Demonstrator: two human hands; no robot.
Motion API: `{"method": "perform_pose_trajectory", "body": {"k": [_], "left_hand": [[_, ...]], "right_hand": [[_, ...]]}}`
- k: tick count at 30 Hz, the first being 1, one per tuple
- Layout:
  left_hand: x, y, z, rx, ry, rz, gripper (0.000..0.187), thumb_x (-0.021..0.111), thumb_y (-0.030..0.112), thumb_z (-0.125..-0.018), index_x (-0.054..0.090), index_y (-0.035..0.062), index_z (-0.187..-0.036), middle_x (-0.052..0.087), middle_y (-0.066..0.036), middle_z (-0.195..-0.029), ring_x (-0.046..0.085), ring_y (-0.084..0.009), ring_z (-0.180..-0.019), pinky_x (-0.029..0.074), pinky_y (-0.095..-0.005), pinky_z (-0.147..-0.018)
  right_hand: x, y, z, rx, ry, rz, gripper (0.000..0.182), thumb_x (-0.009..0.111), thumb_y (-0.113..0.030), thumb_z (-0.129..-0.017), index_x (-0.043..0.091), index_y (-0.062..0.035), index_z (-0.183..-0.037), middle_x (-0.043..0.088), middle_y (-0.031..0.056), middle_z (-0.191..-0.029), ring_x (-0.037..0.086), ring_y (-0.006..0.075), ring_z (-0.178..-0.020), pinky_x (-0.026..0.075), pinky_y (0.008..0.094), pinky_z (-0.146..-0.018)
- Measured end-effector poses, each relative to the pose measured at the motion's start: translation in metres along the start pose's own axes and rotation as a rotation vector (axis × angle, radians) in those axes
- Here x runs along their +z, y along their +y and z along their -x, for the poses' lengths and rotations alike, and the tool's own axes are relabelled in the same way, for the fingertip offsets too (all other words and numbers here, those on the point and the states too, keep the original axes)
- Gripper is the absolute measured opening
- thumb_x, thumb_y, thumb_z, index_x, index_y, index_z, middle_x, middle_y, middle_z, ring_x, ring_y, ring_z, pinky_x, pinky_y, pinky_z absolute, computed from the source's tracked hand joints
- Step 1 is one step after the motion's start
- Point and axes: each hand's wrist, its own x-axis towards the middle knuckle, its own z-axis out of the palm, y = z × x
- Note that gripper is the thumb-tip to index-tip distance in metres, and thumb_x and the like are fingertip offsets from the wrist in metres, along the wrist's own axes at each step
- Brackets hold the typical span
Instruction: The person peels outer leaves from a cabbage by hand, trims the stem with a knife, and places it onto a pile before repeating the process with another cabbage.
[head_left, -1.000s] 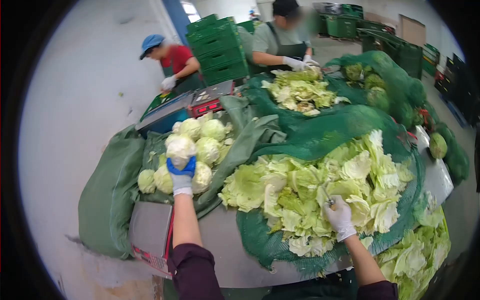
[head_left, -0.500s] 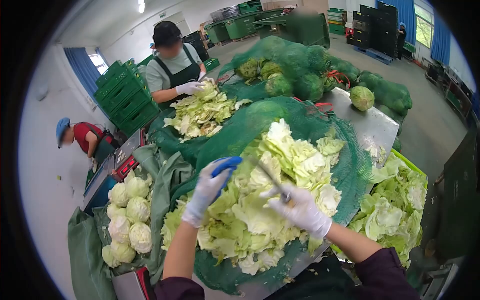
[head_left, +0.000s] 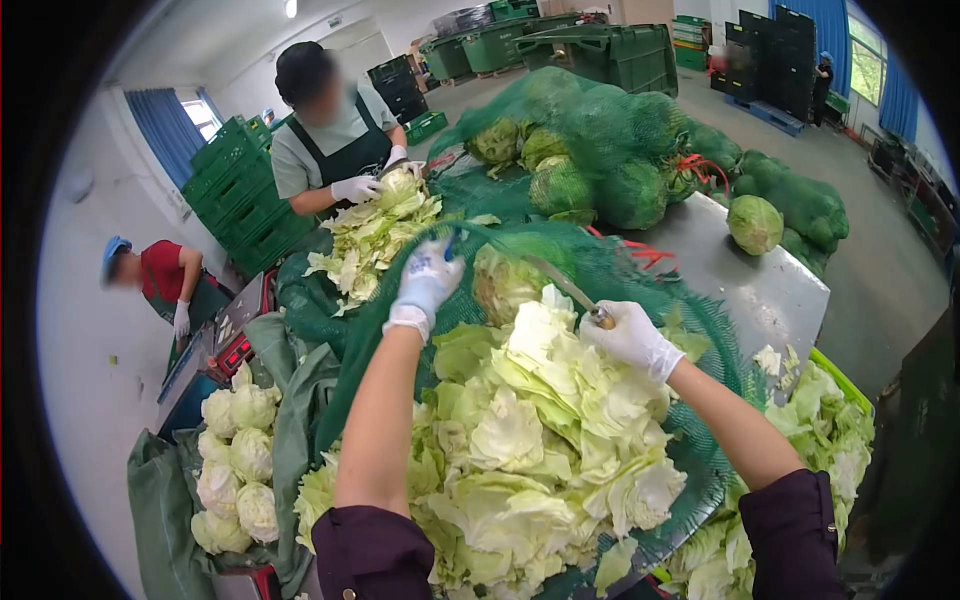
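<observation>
My left hand (head_left: 430, 275), in a white glove with blue on it, grips the edge of the green mesh bag (head_left: 385, 300), lifted at its opening. A cabbage (head_left: 505, 285) shows inside the bag, between my hands. My gloved right hand (head_left: 632, 338) is closed around the handle of a knife (head_left: 560, 280), whose blade points up and left toward the cabbage. Below both hands lies a large heap of loose cabbage leaves (head_left: 540, 440).
Across the work surface a co-worker (head_left: 340, 140) handles leaves. Full mesh bags (head_left: 600, 140) and a single cabbage (head_left: 755, 224) lie beyond the metal table (head_left: 740, 275). Trimmed cabbages (head_left: 240, 460) sit at left; a leaf-filled bin (head_left: 855, 385) stands at right.
Both hands have moved forward, away from me. My left hand has taken hold of the mesh edge, and a cabbage now shows in the bag. The view has shifted slightly.
</observation>
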Motion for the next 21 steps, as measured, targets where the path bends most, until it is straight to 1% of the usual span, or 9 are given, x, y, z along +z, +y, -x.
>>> {"method": "perform_pose_trajectory", "body": {"k": [2,6,8,10,13,15,18,20,21], "left_hand": [[0.015,0.003,-0.007,-0.188,-0.433,0.099,0.045,0.056,0.029,-0.086,0.054,0.0037,-0.123,0.058,-0.022,-0.119,0.056,-0.0327,-0.109,0.042,-0.0369,-0.096],[0.108,-0.058,-0.019,-0.498,-0.389,1.034,0.045,0.049,0.029,-0.092,0.048,0.0017,-0.128,0.059,-0.018,-0.119,0.057,-0.0280,-0.106,0.041,-0.0354,-0.097],[0.157,-0.085,-0.034,0.291,-0.280,1.030,0.048,0.044,0.033,-0.097,0.041,0.0026,-0.134,0.057,-0.014,-0.122,0.055,-0.0252,-0.106,0.040,-0.0358,-0.099],[0.122,-0.032,-0.017,-0.379,-0.524,1.939,0.060,0.045,0.049,-0.094,0.039,0.0074,-0.137,0.051,-0.011,-0.131,0.050,-0.0236,-0.117,0.037,-0.0381,-0.103],[0.083,0.006,-0.011,-0.505,-0.496,1.922,0.064,0.045,0.054,-0.092,0.041,0.0073,-0.136,0.051,-0.011,-0.130,0.051,-0.0240,-0.117,0.041,-0.0388,-0.099],[0.048,0.027,0.007,-0.390,-0.309,1.362,0.055,0.035,0.046,-0.098,0.043,0.0056,-0.135,0.051,-0.012,-0.131,0.050,-0.0230,-0.120,0.040,-0.0391,-0.101],[0.032,-0.017,0.040,-0.088,-0.336,1.237,0.049,0.044,0.035,-0.097,0.042,0.0037,-0.135,0.055,-0.012,-0.124,0.056,-0.0212,-0.111,0.049,-0.0331,-0.088],[-0.015,-0.004,0.085,-0.122,-0.369,1.484,0.052,0.035,0.036,-0.099,0.038,0.0014,-0.137,0.049,-0.012,-0.133,0.050,-0.0205,-0.120,0.043,-0.0358,-0.098],[-0.028,0.012,0.110,-0.047,-0.251,1.429,0.051,0.034,0.036,-0.099,0.036,0.0028,-0.138,0.047,-0.011,-0.135,0.049,-0.0212,-0.121,0.042,-0.0367,-0.099]], "right_hand": [[0.007,0.006,-0.021,0.230,-0.014,-0.072,0.033,0.066,-0.031,-0.080,0.060,0.0014,-0.081,0.059,0.0183,-0.066,0.056,0.0323,-0.058,0.046,0.0367,-0.060],[0.017,0.035,-0.052,0.488,-0.071,-0.195,0.042,0.071,-0.040,-0.079,0.058,-0.0006,-0.073,0.057,0.0068,-0.058,0.052,0.0135,-0.047,0.043,0.0302,-0.046],[0.020,0.047,-0.057,0.482,-0.118,-0.305,0.042,0.072,-0.041,-0.079,0.057,-0.0028,-0.071,0.055,0.0041,-0.057,0.050,0.0117,-0.044,0.040,0.0283,-0.043],[0.024,0.062,-0.063,0.473,-0.157,-0.415,0.041,0.073,-0.042,-0.078,0.057,-0.0050,-0.070,0.054,0.0013,-0.056,0.047,0.0099,-0.041,0.037,0.0264,-0.040],[0.025,0.066,-0.065,0.533,-0.099,-0.641,0.038,0.072,-0.041,-0.079,0.057,-0.0064,-0.072,0.050,-0.0003,-0.052,0.045,0.0090,-0.040,0.035,0.0240,-0.039],[0.013,0.054,-0.058,0.532,-0.085,-0.741,0.040,0.071,-0.043,-0.080,0.057,-0.0064,-0.074,0.050,-0.0005,-0.052,0.044,0.0092,-0.039,0.034,0.0238,-0.037],[-0.006,0.047,-0.052,0.536,-0.146,-0.982,0.048,0.062,-0.055,-0.083,0.060,-0.0064,-0.082,0.053,0.0002,-0.053,0.044,0.0093,-0.036,0.034,0.0224,-0.035],[-0.016,0.041,-0.056,0.525,-0.236,-1.210,0.045,0.058,-0.051,-0.087,0.062,-0.0068,-0.091,0.060,0.0015,-0.064,0.053,0.0109,-0.046,0.043,0.0243,-0.043],[-0.025,-0.006,-0.051,0.596,-0.156,-1.525,0.040,0.054,-0.043,-0.092,0.062,-0.0064,-0.104,0.066,0.0022,-0.089,0.061,0.0099,-0.071,0.051,0.0253,-0.063]]}}
